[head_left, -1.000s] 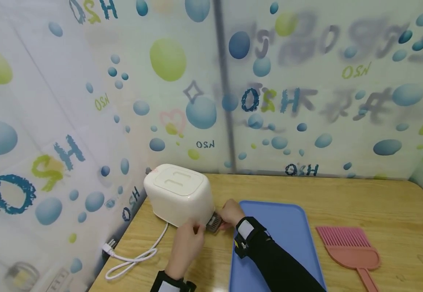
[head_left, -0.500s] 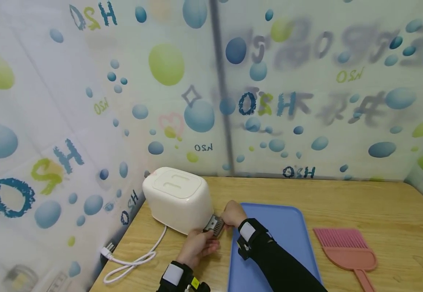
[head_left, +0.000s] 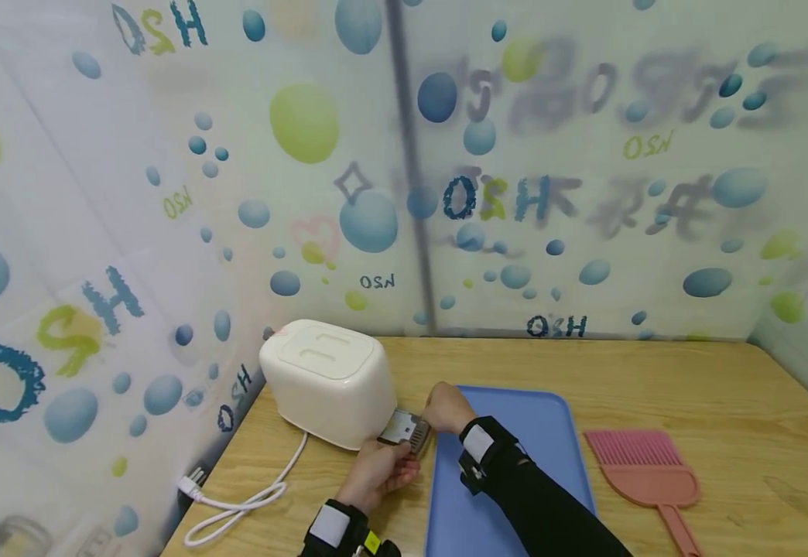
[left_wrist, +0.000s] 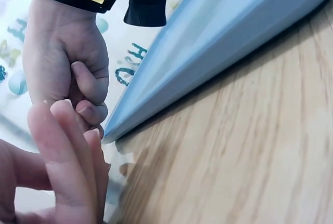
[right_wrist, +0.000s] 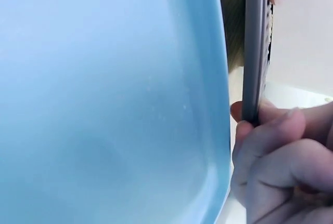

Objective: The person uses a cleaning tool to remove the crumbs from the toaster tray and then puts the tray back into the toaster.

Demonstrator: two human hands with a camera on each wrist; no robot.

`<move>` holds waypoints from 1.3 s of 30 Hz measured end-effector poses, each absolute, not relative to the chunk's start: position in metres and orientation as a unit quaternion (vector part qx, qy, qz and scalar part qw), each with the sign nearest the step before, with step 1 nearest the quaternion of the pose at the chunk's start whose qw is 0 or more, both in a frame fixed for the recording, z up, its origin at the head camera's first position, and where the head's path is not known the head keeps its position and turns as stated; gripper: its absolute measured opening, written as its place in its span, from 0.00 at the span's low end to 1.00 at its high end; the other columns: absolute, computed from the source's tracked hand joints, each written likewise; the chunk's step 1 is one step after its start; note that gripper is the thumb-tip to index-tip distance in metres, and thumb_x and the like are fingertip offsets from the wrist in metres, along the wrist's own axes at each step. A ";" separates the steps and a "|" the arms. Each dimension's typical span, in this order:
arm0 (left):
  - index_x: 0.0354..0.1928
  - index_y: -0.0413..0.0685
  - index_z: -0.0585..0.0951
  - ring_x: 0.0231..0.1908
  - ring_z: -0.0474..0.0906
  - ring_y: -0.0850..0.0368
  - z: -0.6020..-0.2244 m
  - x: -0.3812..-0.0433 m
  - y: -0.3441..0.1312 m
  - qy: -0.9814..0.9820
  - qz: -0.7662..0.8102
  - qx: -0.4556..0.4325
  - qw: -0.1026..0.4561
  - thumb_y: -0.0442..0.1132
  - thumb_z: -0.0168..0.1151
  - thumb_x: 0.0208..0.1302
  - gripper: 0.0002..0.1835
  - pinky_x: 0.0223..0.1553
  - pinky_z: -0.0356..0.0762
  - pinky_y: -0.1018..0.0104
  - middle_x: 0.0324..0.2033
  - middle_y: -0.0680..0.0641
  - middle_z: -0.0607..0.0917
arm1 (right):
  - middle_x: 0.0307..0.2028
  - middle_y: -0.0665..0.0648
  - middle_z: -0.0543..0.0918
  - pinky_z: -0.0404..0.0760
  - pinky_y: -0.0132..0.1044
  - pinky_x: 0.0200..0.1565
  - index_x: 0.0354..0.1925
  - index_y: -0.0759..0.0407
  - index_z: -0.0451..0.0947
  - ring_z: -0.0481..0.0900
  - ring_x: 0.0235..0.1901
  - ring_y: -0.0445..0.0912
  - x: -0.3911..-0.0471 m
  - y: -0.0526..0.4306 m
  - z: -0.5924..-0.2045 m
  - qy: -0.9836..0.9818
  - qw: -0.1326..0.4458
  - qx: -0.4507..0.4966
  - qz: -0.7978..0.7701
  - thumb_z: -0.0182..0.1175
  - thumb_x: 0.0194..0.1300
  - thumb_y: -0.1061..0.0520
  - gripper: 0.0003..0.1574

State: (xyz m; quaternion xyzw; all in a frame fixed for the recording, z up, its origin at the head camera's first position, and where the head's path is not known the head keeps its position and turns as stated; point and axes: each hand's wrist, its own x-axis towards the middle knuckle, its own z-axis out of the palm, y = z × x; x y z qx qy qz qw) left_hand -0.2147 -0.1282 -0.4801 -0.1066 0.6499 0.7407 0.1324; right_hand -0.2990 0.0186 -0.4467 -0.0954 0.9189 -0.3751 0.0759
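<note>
A white toaster [head_left: 330,383] stands at the table's left, slots covered by a lid. Out of its lower right end juts a crumb tray [head_left: 404,427], metal with a grey slatted end piece. My left hand [head_left: 376,473] holds the near corner of that end, thumb on top. At the far corner, my right hand [head_left: 448,410] pinches it with curled fingers. In the right wrist view the grey end piece [right_wrist: 254,52] spans between the fingertips of both hands. The left wrist view shows my left fingers [left_wrist: 65,156] extended in front of the right hand [left_wrist: 78,73].
Right beside the hands lies a blue tray [head_left: 536,410], partly under the right forearm. Further right is a pink brush [head_left: 651,480] on the wooden table [head_left: 717,387]. The toaster's white cord [head_left: 237,507] is looped at the left edge, plug near the wall.
My left hand has moved from the toaster's base to the crumb tray's near corner. More of the crumb tray now shows outside the toaster. The head view has shifted slightly right.
</note>
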 end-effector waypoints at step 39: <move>0.37 0.27 0.83 0.19 0.78 0.65 -0.475 -0.206 -0.086 0.687 0.703 -0.065 0.171 0.34 0.60 0.71 0.12 0.23 0.76 0.76 0.20 0.51 0.81 | 0.23 0.60 0.81 0.83 0.36 0.23 0.28 0.70 0.80 0.79 0.16 0.44 -0.279 0.075 -0.440 0.859 0.120 -0.022 -0.498 0.62 0.59 0.75 0.05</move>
